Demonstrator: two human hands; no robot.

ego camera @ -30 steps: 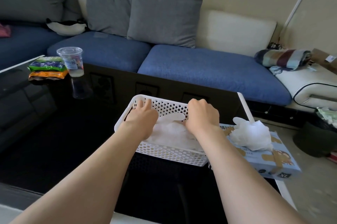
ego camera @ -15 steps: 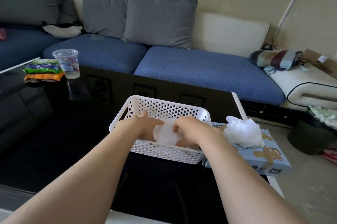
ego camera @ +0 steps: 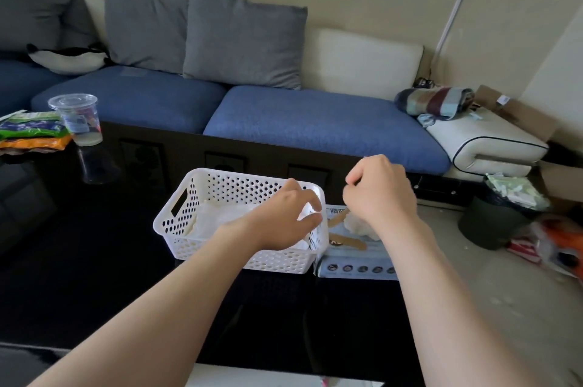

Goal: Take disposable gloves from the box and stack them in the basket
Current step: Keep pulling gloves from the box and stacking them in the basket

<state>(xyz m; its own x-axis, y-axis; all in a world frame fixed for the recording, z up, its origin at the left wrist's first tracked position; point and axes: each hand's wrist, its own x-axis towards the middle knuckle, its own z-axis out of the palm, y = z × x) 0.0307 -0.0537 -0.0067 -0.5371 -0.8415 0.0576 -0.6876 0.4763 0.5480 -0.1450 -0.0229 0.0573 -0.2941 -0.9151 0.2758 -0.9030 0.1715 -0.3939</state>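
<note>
Your right hand [ego camera: 378,194] is curled tight above the box [ego camera: 353,260], knuckles up; whether it pinches a glove, I cannot tell. A white tuft of gloves [ego camera: 356,224] pokes out of the box just under your wrist. Your left hand [ego camera: 280,219] hangs over the right end of the basket [ego camera: 202,184], thumb and fingers loosely curved and apart; I cannot tell if they hold anything. Flat gloves [ego camera: 220,216] lie inside the basket, which touches the box on the black table [ego camera: 94,260].

Bare forearms, left hand [ego camera: 281,219] and right hand [ego camera: 380,194] bare too.
</note>
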